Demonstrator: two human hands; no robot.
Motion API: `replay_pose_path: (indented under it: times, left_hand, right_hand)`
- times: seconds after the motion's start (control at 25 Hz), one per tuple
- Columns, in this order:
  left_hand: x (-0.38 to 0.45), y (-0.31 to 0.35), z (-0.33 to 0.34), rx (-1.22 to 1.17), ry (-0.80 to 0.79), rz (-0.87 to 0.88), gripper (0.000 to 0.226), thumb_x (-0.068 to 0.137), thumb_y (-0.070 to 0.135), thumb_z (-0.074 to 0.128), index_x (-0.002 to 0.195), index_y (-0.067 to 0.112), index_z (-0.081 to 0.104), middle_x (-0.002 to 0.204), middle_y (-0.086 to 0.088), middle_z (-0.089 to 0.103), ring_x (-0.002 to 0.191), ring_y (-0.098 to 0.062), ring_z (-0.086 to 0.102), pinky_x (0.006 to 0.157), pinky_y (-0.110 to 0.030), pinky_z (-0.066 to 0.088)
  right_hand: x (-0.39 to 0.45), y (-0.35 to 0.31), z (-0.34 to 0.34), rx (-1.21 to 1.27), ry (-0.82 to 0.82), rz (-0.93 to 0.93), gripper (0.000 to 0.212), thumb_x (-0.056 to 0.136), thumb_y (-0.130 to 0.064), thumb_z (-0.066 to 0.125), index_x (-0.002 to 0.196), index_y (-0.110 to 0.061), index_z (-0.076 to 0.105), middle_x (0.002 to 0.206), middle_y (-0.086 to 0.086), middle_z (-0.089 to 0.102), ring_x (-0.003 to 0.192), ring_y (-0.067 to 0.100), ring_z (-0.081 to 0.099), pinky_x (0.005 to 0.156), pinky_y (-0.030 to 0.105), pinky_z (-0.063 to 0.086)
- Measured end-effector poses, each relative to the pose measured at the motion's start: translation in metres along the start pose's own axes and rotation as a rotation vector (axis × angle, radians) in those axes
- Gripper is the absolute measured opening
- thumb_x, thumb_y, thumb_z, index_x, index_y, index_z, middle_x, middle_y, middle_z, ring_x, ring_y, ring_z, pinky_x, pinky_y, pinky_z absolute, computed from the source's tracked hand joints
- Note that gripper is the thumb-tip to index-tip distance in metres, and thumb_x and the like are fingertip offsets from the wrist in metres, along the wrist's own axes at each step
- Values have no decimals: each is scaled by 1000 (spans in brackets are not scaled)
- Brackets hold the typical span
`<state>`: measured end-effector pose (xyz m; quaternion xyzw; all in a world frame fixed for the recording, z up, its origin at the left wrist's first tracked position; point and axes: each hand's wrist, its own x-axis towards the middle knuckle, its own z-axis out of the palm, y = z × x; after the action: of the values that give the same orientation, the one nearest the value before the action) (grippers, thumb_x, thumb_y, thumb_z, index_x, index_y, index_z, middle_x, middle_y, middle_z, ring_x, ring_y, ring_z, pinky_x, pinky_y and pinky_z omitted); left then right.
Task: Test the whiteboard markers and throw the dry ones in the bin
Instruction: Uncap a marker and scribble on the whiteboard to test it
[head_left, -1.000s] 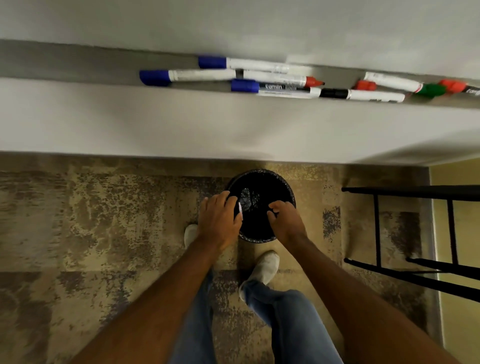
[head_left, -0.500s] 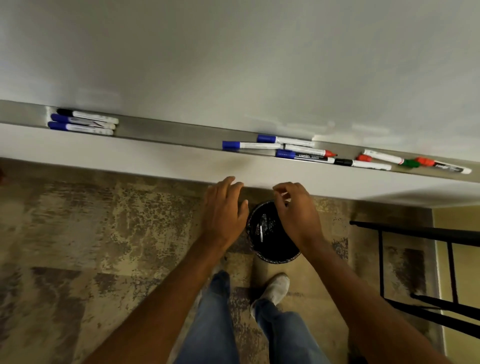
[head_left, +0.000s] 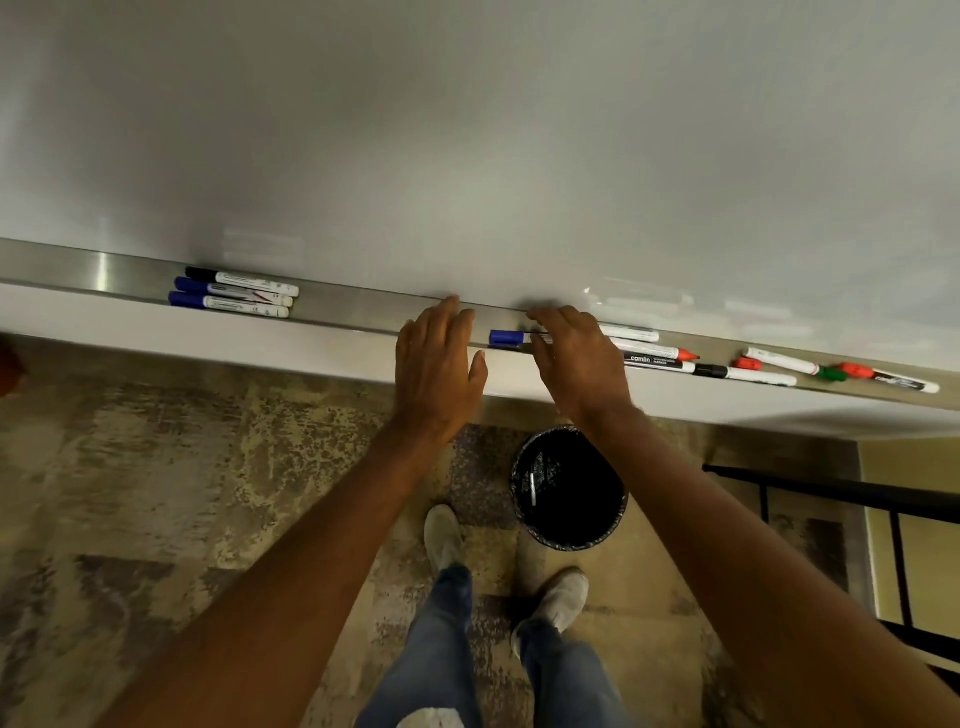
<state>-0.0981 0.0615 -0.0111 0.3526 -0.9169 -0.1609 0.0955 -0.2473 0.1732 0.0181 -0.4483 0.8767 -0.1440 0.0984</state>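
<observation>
A metal tray runs under the whiteboard. My right hand lies over a blue-capped marker in the tray, fingers above it and thumb below it, with no firm grip visible. My left hand hovers flat beside it, fingers straight, holding nothing. Right of my hand lie several more markers, among them a black "camlin" marker and a green-capped one. Three markers sit together at the tray's left. The black bin stands on the floor below my right wrist, with a marker inside.
A black metal frame stands at the right, close to the bin. My feet are on patterned carpet just left of the bin. A red object shows at the left edge.
Both hands rose from the bin up to the tray. The marker my left hand held over the bin now lies inside it. The view tilted up to the whiteboard.
</observation>
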Motion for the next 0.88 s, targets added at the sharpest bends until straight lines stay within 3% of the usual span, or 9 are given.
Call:
replay_pose_path:
  times: [0.32,0.56,0.64,0.76,0.88]
  left_hand:
    - [2,-18,9,67,-154,21,56,94,34,60,144,13,48,157,-11,40,144,-30,38,116,-52,33]
    - [3,-20,3,62,-226,37,55,98,38,55,147,15,46,161,-10,34,148,-30,31,120,-50,27]
    - [6,-16,-1,-6,-246,-5,53,100,41,51,146,16,46,161,-9,35,149,-29,30,121,-51,25]
    - [4,0,-15,-183,-178,-47,52,99,48,45,138,14,54,152,-11,47,143,-31,39,116,-51,35]
    - [-1,30,-39,-480,-79,-118,43,101,38,53,134,11,57,142,-10,56,135,-26,46,113,-43,40]
  right_hand:
    - [10,17,23,-265,2,-83,24,94,-20,71,119,-18,72,111,4,68,100,28,59,74,42,55]
    - [12,12,16,-232,-1,-56,18,97,-21,69,114,-19,72,110,2,70,102,26,58,77,39,53]
    - [9,9,6,-181,21,-67,18,98,-21,66,115,-18,71,109,4,71,102,28,59,78,40,53]
    - [-1,-1,-14,-49,42,-65,22,98,-17,64,118,-16,71,110,5,72,104,30,60,80,42,53]
    - [-19,-13,-34,74,77,-28,24,99,-18,63,123,-18,69,111,3,71,105,28,58,79,43,53]
